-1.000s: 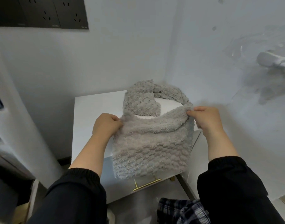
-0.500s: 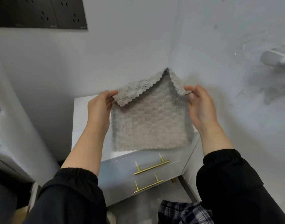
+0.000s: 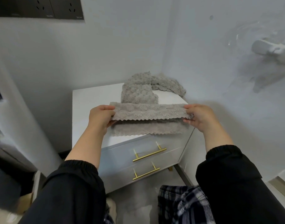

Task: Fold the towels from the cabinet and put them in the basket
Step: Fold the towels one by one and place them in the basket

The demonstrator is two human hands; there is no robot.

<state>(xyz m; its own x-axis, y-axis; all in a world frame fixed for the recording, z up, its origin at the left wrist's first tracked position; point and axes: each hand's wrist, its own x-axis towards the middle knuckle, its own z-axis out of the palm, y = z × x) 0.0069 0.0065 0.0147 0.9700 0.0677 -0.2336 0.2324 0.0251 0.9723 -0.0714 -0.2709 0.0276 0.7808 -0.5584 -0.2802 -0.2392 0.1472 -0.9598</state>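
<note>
Grey towel (image 3: 148, 113) is pinched at its ends by left hand (image 3: 100, 116) and right hand (image 3: 199, 116).

Soft, cool, even light fills the frame, and every shadow is soft-edged. Between the left hand (image 3: 100, 117) and the right hand (image 3: 199, 118), the upper fold of the grey towel (image 3: 148, 110) casts a thin dark band on the layer below it. Right of the right hand a faint shadow lies on the wall (image 3: 227, 110). Higher up, a smeared grey shadow hangs under the white wall fitting (image 3: 271, 50), beside streaky glare. Below the hands the brass drawer handles (image 3: 149, 154) carry small highlights. Left of the left hand, straight edges bow with wide-angle distortion. The black sleeves (image 3: 70, 191) nearest the camera are soft.
</note>
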